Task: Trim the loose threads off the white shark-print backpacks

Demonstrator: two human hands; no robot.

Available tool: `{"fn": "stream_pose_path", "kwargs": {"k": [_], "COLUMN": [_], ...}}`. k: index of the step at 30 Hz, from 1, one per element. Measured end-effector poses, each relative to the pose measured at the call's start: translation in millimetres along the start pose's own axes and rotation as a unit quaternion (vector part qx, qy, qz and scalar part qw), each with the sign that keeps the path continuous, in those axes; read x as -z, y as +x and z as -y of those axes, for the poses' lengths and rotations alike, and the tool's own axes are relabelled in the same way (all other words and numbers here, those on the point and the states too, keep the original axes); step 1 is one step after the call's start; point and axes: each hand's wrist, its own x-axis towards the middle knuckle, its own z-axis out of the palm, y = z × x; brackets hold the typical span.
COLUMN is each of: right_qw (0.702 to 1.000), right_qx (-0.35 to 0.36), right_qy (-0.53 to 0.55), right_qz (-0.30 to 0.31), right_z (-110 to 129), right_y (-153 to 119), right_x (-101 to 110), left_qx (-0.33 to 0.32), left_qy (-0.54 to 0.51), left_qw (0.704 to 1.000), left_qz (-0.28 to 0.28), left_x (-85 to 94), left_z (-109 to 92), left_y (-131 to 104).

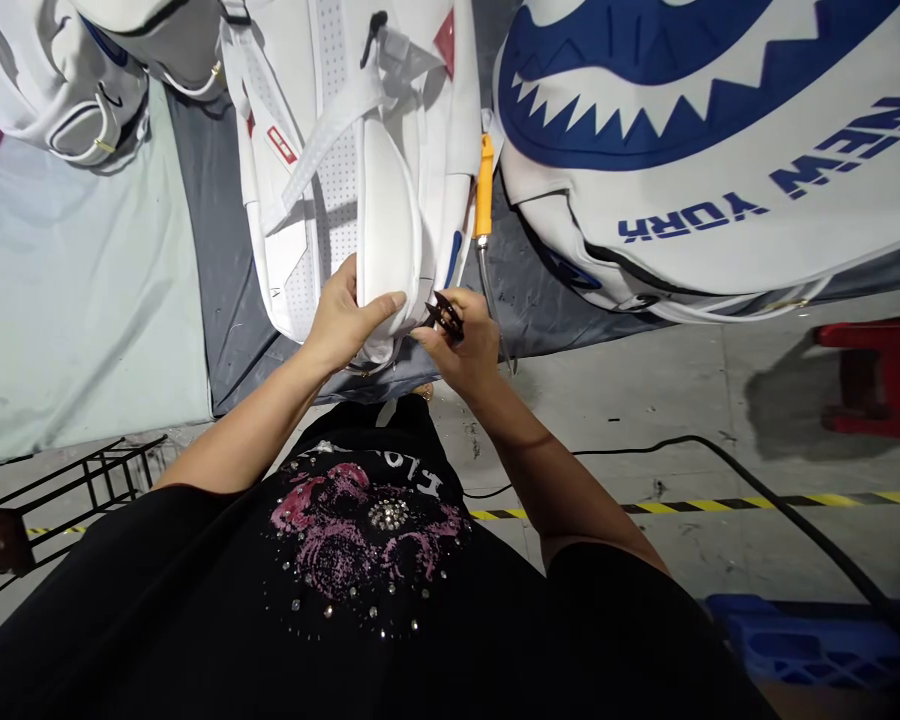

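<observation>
A white backpack [289,255] lies on the grey-covered table with its straps facing up. My left hand [347,318] is closed on the lower part of its padded shoulder strap [390,225], thumb on top. In my right hand [469,340] are small dark thread snips [445,316], blades pointing left, close to the backpack's lower right edge. A loose webbing strap [330,140] crosses the upper part of the backpack.
A large white bag [690,215] with blue print lies at the right. Beside the backpack is an orange-handled tool [484,185] with a metal tube. More white bags [82,95] sit upper left. A red stool [881,375] and black cable [757,485] are on the right.
</observation>
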Motion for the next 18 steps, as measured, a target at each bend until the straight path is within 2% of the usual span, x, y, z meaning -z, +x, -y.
{"fn": "stream_pose_path", "kwargs": {"k": [4, 7, 9, 10, 12, 13, 14, 17, 18], "right_qw": [1.0, 0.999, 0.994, 0.986, 0.956, 0.945, 0.943, 0.968, 0.973], "right_qx": [0.014, 0.018, -0.003, -0.02, -0.06, -0.084, -0.105, -0.144, -0.142], "right_qy": [0.013, 0.048, 0.1, 0.141, 0.224, 0.249, 0.256, 0.203, 0.183], "right_qz": [-0.017, -0.014, 0.034, 0.083, 0.181, 0.197, 0.182, 0.036, 0.005], "right_z": [6, 13, 21, 26, 34, 37, 39, 38, 37], "right_y": [12, 18, 13, 9, 1, -2, -3, 3, 7], "right_x": [-9, -7, 2, 7, 17, 19, 20, 12, 8], "left_qx": [0.023, 0.033, 0.035, 0.037, 0.042, 0.043, 0.043, 0.047, 0.049], "left_qy": [-0.029, -0.053, -0.064, -0.069, -0.076, -0.078, -0.079, -0.08, -0.079], "left_qw": [0.999, 0.998, 0.997, 0.997, 0.996, 0.996, 0.996, 0.996, 0.996], "left_qz": [0.0, -0.001, -0.01, -0.014, -0.014, -0.012, -0.01, -0.014, -0.016], "left_x": [-3.3, -4.0, -2.1, -0.7, 1.7, 2.4, 2.5, 0.3, -0.8], "left_z": [0, -2, -4, -5, -6, -6, -5, -3, -2], "left_y": [-2, -2, -1, 0, 2, 2, 3, 3, 3]}}
